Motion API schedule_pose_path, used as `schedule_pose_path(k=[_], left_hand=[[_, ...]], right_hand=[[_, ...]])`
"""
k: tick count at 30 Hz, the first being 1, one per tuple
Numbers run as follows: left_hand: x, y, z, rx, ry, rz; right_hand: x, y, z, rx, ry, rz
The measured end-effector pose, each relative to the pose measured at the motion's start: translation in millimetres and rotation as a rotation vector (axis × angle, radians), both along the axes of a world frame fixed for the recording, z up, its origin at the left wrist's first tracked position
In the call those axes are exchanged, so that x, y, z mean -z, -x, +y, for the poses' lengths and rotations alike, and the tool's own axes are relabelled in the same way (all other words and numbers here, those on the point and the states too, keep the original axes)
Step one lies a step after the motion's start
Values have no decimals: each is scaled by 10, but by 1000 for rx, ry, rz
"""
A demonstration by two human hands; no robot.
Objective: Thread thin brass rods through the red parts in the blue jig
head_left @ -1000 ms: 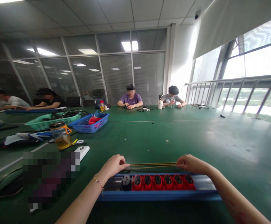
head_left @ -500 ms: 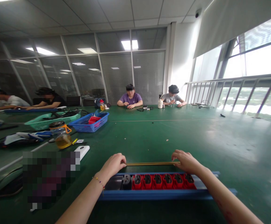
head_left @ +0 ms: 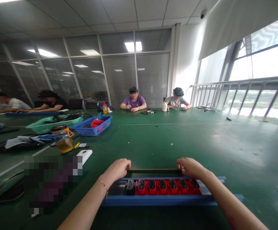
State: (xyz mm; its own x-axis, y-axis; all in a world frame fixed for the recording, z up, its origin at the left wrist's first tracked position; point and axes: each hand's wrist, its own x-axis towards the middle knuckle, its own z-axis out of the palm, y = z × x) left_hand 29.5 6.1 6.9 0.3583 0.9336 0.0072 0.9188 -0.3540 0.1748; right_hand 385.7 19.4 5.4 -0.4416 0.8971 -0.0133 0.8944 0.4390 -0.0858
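A thin yellowish-brown strip stretches level between my two hands, just beyond the blue rail. My left hand is closed on its left end, with the fingers curled over it. At the other end, my right hand grips the strip the same way; the fingertips are partly hidden. Nearer to me lies a long blue rail with a grey channel. A row of several red connectors with black tops sits in it, and a black connector stands at the row's left end. My forearms reach over both ends of the rail.
On the left are a white power bank, a glass jar of amber liquid, a blue basket with a red container inside, and a green basket holding dark cables. Several people sit around the green table.
My hands have lowered slightly with the strip, and my fingers have curled further over its ends. The strip now looks thinner, as a single line. The connectors and rail remain in place.
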Motion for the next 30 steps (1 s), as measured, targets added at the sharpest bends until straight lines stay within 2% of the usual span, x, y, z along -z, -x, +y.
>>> schedule_pose_path(k=[4, 8, 11, 16, 20, 23, 25, 27, 30], left_hand=[[-4, -9, -30, -7, -13, -5], [-48, -7, -74, 2, -104, -77], [-142, -36, -110, 27, -160, -172], [-376, -160, -213, 56, -181, -332], [-568, -221, -357, 81, -68, -377], [-695, -221, -460, 79, 69, -357], [-757, -218, -508, 27, 95, -353], [-793, -215, -540, -16, 94, -349], [-798, -205, -570, -16, 123, -320]], right_hand=[[-10, -1, -13, -11, -19, 0], [-78, -27, -52, -48, -64, 89], [-173, -62, -68, -43, -101, 218], [-353, -115, -89, 60, -131, 400], [-526, -152, -223, 33, 9, 442], [-691, -181, -387, -79, 211, 444], [-783, -192, -482, -158, 325, 458], [-829, -194, -542, -191, 360, 455], [-812, -184, -568, -179, 333, 395]])
